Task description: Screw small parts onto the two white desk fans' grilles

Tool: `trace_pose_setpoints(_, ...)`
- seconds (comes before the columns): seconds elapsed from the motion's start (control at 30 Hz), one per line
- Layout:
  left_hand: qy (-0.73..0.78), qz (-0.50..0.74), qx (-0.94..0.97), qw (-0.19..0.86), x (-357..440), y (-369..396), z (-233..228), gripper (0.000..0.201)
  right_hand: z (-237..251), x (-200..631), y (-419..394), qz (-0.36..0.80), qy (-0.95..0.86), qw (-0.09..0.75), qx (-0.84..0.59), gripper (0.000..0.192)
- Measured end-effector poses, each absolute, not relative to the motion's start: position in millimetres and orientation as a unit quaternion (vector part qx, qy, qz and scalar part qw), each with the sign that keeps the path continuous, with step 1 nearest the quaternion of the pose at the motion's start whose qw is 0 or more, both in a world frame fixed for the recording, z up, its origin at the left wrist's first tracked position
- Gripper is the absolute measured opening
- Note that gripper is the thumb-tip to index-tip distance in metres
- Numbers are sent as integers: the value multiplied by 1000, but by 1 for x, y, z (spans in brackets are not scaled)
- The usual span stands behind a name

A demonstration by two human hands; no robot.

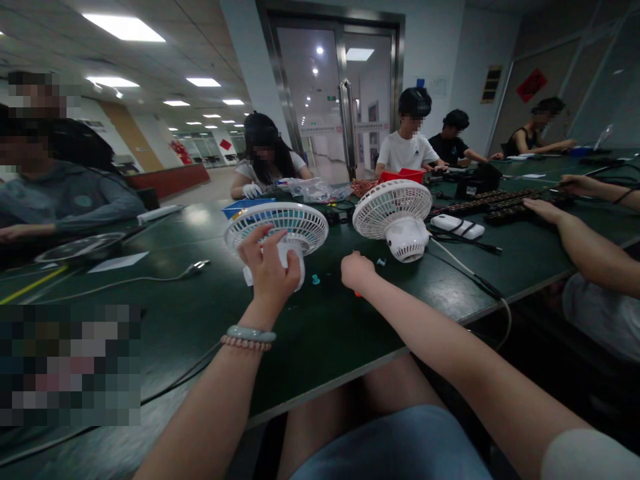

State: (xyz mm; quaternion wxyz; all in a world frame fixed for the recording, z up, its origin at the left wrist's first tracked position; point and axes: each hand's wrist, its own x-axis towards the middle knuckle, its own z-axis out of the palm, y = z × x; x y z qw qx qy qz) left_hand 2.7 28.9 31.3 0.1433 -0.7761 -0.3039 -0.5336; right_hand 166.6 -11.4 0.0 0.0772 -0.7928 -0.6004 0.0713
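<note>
Just left of frame centre, the left hand (269,267) is gripping the motor housing of a white fan (277,230); the right hand (356,272) is closing into a fist on something orange. Small teal parts (315,279) lying between them could get knocked off the table (320,333)

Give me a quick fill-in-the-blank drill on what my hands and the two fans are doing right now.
The left hand grips the ____ of the left fan.
The right hand is closed in a ____ on the table.
The right fan is touched by ____ hand.
Both fan grilles are ____ in colour.

Missing words: base; fist; neither; white
</note>
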Motion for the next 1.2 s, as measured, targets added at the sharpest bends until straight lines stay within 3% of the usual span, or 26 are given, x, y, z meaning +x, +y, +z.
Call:
trace_pose_setpoints(0.23, -187, -374, -902, 108, 24, 16, 24, 19, -1, 172, -7, 38, -601, 132, -787, 36)
trace_pose_setpoints(0.53, -217, -261, -936, 88, 30, 22, 17, 17, 1, 172, -6, 10, -624, 200, -755, 25)
trace_pose_setpoints(0.7, -275, -275, -921, 32, 39, 20, 8, 25, 9, 175, -9, -11, -607, 309, -732, 26)
trace_pose_setpoints(0.93, -277, -292, -915, -36, 45, 16, 1, 24, 20, 175, -13, -50, -665, 389, -635, 39)
trace_pose_setpoints(1.07, -269, -252, -929, -15, 52, 15, -9, 23, 28, 188, -18, -71, -716, 374, -586, 41)
trace_pose_setpoints(1.2, -232, -209, -950, 5, 67, 12, -22, 41, 32, 216, -19, -76, -761, 321, -559, 41)
